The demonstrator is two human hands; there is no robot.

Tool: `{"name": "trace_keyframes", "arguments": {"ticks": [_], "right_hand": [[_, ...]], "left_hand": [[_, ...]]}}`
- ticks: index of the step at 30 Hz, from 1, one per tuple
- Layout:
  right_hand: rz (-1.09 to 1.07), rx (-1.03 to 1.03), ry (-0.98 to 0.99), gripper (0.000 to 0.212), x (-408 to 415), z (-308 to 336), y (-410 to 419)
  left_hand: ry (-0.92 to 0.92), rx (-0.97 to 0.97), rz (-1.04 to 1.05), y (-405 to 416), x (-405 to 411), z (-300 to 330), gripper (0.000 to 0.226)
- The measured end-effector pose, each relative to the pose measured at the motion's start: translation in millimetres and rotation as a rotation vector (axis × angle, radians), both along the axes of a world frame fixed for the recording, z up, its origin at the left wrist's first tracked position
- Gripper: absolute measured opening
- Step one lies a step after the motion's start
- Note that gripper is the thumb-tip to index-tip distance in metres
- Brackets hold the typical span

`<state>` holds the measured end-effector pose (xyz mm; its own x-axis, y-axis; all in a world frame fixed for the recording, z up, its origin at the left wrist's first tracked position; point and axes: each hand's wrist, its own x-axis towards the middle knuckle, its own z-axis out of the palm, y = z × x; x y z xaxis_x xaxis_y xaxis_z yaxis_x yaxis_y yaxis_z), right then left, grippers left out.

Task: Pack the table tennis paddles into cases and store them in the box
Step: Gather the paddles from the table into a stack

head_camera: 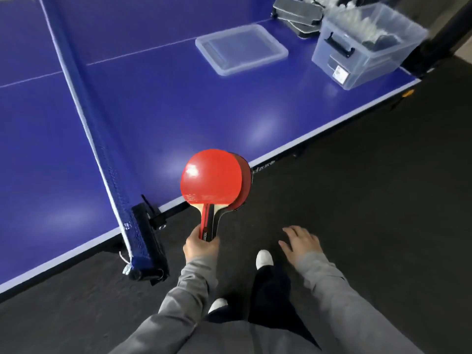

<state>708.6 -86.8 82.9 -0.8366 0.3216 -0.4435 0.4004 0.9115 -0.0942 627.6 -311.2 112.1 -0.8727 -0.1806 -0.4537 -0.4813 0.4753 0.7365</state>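
From the head view, the left hand [200, 245] is wrapped round the handles of two stacked paddles [213, 178], red faces up, held out over the near edge of the blue surface [153, 106]. The right hand [301, 241] hangs free, fingers loosely spread, holding nothing. Light, stiff things, I'd say; the rubber faces mark easily, so the handles are the place to grip. Cases [297, 15] and clear box [362, 47] sit at the far corner, lid [241, 48] beside them.

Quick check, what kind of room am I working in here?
Probably a table tennis or recreation room: a blue table tennis table with its net, and stacked paddles in the left hand.
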Motion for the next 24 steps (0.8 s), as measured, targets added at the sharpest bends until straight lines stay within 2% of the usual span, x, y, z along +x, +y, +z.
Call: {"name": "trace_keyframes", "arguments": {"ticks": [4,8,14,24], "right_hand": [[0.160,0.018,0.067,0.047,-66,4,46],[0.320,0.025,0.097,0.046,-128,12,83],[0.488,0.009,0.094,0.045,-195,18,103],[0.632,0.017,0.046,0.045,-282,12,83]], "left_hand": [[0.018,-0.018,0.181,34,-32,-1,0.012],[0.041,-0.028,0.369,62,-60,-1,0.016],[0.038,-0.063,0.580,67,-87,1,0.015],[0.041,-0.090,0.694,31,-158,-12,0.019]]}}
